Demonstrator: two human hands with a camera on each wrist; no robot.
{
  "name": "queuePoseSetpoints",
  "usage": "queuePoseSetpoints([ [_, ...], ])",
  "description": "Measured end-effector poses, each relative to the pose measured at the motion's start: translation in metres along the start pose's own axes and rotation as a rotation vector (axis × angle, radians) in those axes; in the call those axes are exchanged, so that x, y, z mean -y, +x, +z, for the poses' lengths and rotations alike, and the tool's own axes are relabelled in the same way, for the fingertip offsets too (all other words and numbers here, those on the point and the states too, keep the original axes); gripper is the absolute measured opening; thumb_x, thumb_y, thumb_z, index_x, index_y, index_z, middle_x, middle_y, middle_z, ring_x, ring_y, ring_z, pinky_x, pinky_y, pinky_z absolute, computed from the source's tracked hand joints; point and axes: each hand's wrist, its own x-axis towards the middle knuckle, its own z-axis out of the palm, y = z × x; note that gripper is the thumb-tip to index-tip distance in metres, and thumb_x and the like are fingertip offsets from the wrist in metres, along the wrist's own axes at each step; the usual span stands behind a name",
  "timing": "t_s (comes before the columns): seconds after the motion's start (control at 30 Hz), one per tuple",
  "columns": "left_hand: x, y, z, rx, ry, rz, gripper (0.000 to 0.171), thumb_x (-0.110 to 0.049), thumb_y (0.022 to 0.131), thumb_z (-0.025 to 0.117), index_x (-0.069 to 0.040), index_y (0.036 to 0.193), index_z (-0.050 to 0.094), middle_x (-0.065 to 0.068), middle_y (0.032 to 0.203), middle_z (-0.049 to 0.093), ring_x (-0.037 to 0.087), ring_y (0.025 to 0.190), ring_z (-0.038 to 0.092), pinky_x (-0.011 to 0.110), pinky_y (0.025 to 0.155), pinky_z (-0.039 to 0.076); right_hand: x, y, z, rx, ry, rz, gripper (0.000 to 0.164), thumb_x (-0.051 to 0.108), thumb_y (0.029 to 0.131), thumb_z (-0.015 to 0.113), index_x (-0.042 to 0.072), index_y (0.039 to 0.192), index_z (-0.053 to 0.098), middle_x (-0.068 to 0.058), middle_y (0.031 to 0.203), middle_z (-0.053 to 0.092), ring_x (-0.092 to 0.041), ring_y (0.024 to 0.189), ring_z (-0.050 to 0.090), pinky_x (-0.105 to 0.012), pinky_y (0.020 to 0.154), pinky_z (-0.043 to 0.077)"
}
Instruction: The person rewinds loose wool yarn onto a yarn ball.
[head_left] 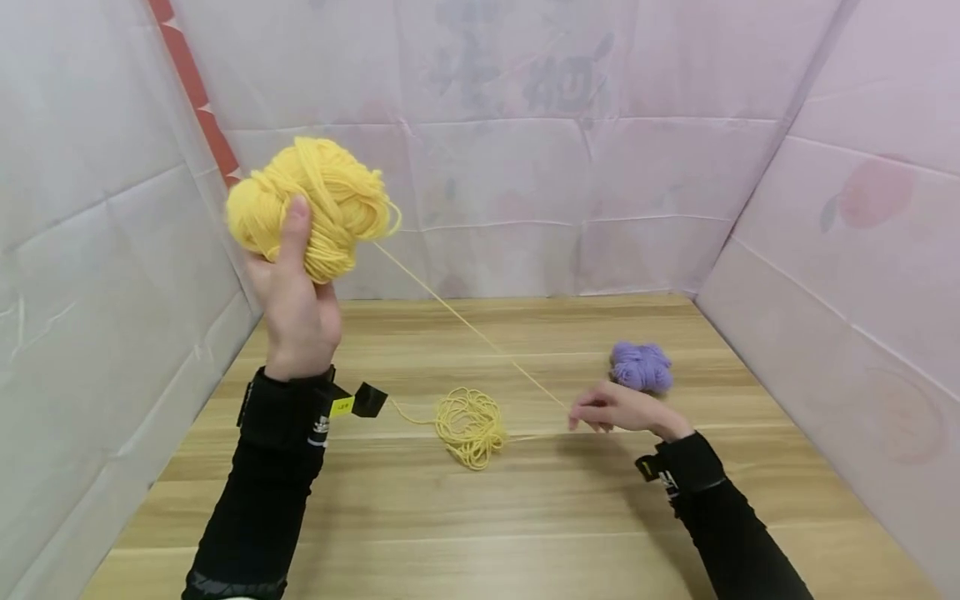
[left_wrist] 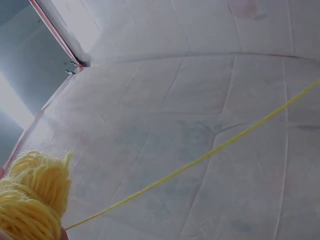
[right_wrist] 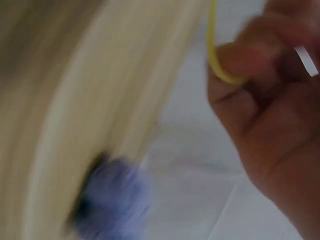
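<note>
High on the left, my left hand (head_left: 296, 312) grips a thick skein of yellow yarn (head_left: 318, 196), its thumb across the front. From the skein a taut yellow strand (head_left: 472, 327) slants down to my right hand (head_left: 618, 408), which pinches it between thumb and fingers low over the table. The right wrist view shows the strand bent at the fingertips (right_wrist: 245, 60). Between the hands a loose tangle of yellow yarn (head_left: 470, 429) lies on the table, with a thin strand running from it towards the right hand. In the left wrist view only part of the skein (left_wrist: 32, 200) shows.
A small purple skein (head_left: 642, 367) lies on the wooden table (head_left: 480, 542) just beyond the right hand. Pale sheeting walls (head_left: 495, 183) close in the table at the back and both sides. A red strip (head_left: 197, 87) runs down the left back corner.
</note>
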Motion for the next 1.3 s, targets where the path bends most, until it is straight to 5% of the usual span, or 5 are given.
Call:
queuePoseSetpoints([
  [0.3,0.026,-0.013,-0.005,0.115,0.117,-0.062,0.04,0.002,0.087,0.065,-0.008,0.123,0.049,0.011,0.112,0.058,0.023,0.101,0.062,0.031,0.082,0.057,-0.004,-0.022,-0.016,-0.095,-0.201,0.113,0.034,0.01,0.094,0.059,-0.004,0.125,0.06,-0.022,0.123,0.064,-0.022,0.091,0.064,-0.039,0.086,0.054],
  [0.6,0.063,-0.044,0.004,0.217,0.261,-0.213,0.047,-0.004,0.09,0.064,-0.011,0.129,0.039,0.007,0.119,0.057,0.02,0.108,0.061,0.033,0.092,0.055,0.112,0.081,-0.007,-0.285,0.351,-0.134,0.071,0.018,0.095,0.06,0.029,0.153,0.021,0.001,0.159,0.028,-0.022,0.145,0.03,-0.051,0.117,0.027],
  [0.93,0.083,-0.062,-0.008,0.162,0.283,-0.296,0.053,-0.007,0.09,0.065,-0.016,0.127,0.028,0.006,0.131,0.047,0.02,0.118,0.054,0.032,0.099,0.051,0.13,0.116,0.026,-0.351,0.695,-0.299,0.029,0.011,0.099,0.052,0.009,0.128,0.05,-0.004,0.109,0.063,-0.016,0.099,0.061,-0.032,0.095,0.05],
  [1.1,0.092,-0.064,-0.018,0.175,0.248,-0.228,0.059,-0.008,0.093,0.062,-0.018,0.139,0.027,0.006,0.135,0.045,0.02,0.121,0.052,0.031,0.1,0.05,0.127,0.109,0.034,-0.41,0.754,-0.315,0.013,0.018,0.104,0.043,0.009,0.101,0.051,0.001,0.072,0.048,-0.013,0.061,0.042,-0.025,0.058,0.038],
  [1.3,0.101,-0.066,-0.027,0.149,0.238,-0.182,0.054,-0.011,0.095,0.06,-0.017,0.137,0.028,0.005,0.129,0.046,0.02,0.115,0.053,0.028,0.09,0.053,0.122,0.106,0.04,-0.527,0.636,-0.289,0.025,0.019,0.104,0.042,-0.002,0.11,0.054,0.002,0.062,0.035,-0.01,0.052,0.028,-0.029,0.051,0.023],
])
